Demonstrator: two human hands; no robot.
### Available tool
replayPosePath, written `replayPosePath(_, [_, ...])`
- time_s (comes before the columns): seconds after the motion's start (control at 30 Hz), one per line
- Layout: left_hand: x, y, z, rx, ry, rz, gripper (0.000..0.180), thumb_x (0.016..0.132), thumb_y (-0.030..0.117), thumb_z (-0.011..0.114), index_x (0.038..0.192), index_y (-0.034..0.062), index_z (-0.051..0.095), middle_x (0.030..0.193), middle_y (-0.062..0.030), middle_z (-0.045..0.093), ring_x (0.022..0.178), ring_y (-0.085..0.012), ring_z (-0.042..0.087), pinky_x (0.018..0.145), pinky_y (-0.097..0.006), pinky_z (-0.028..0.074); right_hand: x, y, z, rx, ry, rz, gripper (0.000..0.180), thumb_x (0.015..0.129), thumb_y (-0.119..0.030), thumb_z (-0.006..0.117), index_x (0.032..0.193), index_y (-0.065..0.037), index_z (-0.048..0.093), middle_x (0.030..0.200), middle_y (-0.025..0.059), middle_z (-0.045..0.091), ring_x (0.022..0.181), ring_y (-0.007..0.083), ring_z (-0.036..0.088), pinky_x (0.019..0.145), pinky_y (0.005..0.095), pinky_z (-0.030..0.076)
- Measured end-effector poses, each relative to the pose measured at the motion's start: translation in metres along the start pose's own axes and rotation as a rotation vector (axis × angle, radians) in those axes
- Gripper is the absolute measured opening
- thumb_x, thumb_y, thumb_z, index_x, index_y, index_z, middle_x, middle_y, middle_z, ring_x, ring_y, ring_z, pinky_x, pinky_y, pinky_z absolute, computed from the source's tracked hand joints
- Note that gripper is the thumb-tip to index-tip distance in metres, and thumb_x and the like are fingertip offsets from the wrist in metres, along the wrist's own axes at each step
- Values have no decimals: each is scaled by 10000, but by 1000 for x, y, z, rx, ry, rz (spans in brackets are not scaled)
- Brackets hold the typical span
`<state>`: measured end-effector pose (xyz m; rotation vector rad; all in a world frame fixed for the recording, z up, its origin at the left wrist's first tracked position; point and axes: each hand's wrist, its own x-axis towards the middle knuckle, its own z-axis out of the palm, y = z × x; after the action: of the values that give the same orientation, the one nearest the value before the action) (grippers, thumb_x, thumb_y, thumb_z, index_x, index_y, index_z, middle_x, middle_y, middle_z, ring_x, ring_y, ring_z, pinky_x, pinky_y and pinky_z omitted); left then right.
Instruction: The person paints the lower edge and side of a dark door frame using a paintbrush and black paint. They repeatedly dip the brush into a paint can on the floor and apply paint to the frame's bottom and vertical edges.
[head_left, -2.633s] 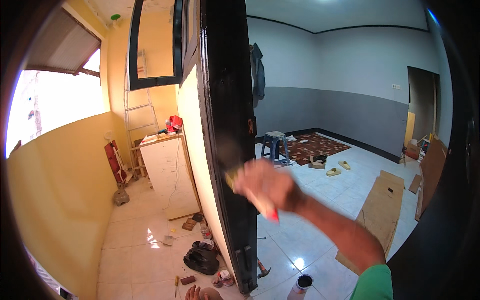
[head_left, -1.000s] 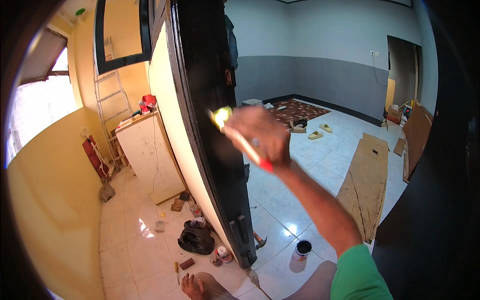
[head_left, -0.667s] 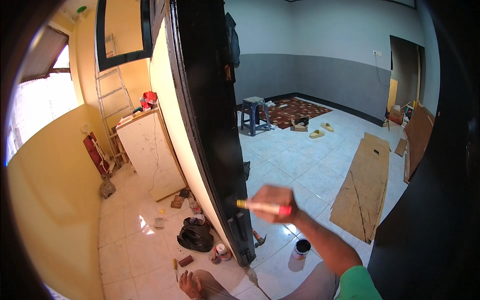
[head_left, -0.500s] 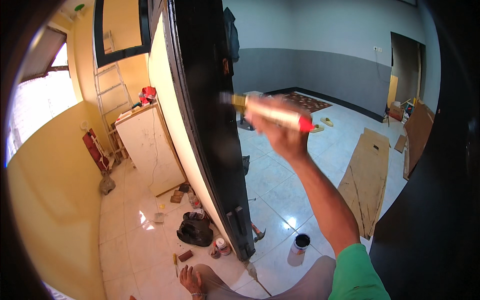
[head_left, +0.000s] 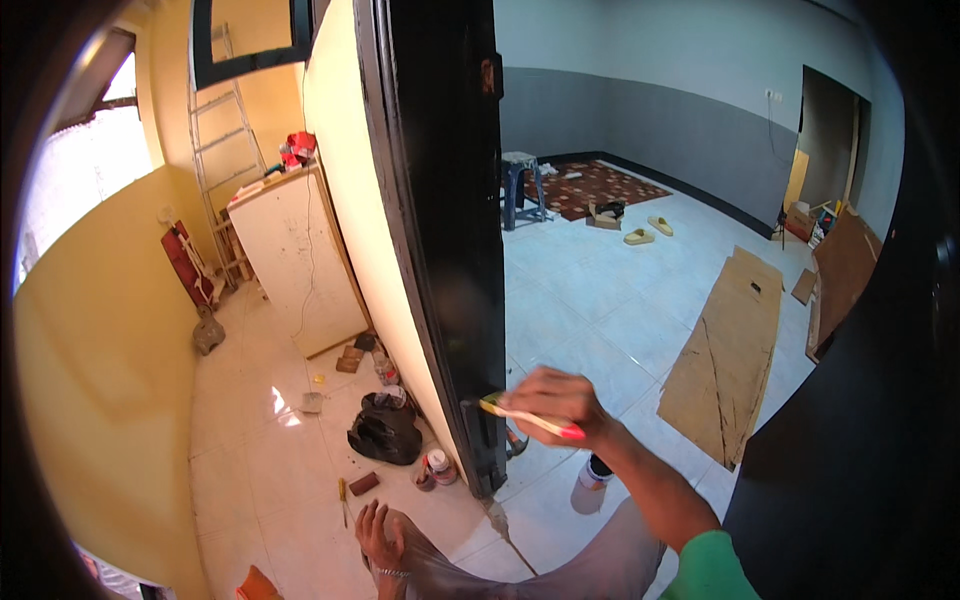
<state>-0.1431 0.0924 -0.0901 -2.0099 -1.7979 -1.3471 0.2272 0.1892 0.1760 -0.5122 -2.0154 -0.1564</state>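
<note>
Black door frame point(head_left: 440, 230) edge, right hand point(head_left: 562, 400) clamping paintbrush point(head_left: 530, 418), left hand unseen.

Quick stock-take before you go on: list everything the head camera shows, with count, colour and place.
Door frame: one, black, centre, upright.
Paintbrush: one, yellow handle with red tip, at the frame's lower part.
Cabinet: one, white, against the yellow wall on the left.
Ladder: one, pale, behind the cabinet.
Stool: one, blue, far room.
Rug: one, dark red patterned, far floor.
Cardboard sheet: one, brown, on the tiles, right.
Small cans: several, at the frame's foot.
Right hand: holds the paintbrush.
Left hand: out of view.
</note>
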Motion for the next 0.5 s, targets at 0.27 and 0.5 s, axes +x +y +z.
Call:
replayPosePath(0.27, [-24,77,22,-552,-463,-187,327,874,108,721,1191,27,711,1122,-178,737,1032,-321,722,919,-391,565,58,-7,-19,-105,99,-101,334,696,20,818,1017,-67,783,992,54,760,855,212,709,689,323,604])
replayPosePath(0.5, [-89,120,32,-711,-1017,-322,348,936,208,726,1260,82,709,1119,-148,751,984,-249,742,866,-353,590,90,18,-10,-66,-96,-128,319,753,-42,813,1068,-81,776,977,54,759,822,202,701,650,332,611])
